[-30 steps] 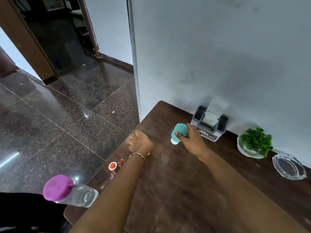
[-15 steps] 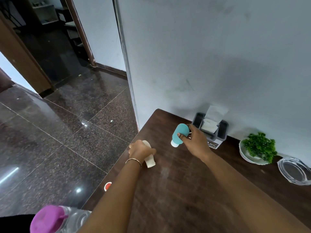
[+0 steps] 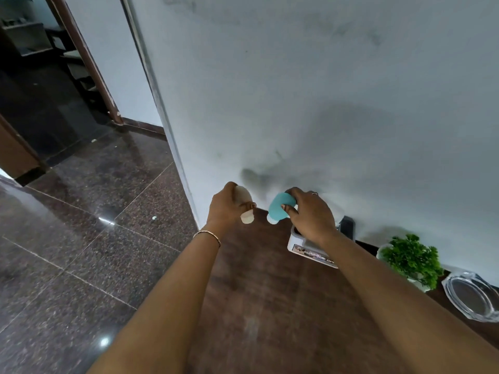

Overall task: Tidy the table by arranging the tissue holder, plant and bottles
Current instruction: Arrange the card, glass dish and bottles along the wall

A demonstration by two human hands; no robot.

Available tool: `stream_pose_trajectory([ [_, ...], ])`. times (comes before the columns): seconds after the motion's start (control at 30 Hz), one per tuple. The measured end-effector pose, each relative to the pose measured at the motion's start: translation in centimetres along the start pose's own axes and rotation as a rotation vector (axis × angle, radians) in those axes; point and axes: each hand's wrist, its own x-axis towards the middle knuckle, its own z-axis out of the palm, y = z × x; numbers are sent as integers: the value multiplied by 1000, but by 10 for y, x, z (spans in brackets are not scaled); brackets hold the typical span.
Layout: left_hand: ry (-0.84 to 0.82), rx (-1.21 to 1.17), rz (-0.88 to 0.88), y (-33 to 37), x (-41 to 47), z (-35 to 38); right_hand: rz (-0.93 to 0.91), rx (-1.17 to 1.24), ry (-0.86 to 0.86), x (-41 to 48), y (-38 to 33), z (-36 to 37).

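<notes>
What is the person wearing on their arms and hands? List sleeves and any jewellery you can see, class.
Both forearms are bare, with no sleeves in view. The left hand has a thin gold-coloured bangle around the wrist. The right hand has a small ring on one of its fingers. No gloves, watch or other markings show.
</notes>
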Motion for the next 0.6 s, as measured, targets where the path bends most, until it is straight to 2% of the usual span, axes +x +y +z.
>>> stream_pose_trajectory([
  [0.1,-64,23,55,-1,23,9,-41,-163,11,15,9,6],
  [0.3,-154,131,107,-14,48,27,-123,-277,-15,29,15,22],
  [0.6,-202,187,147,-20,53,35,-128,-257,-64,31,17,33],
])
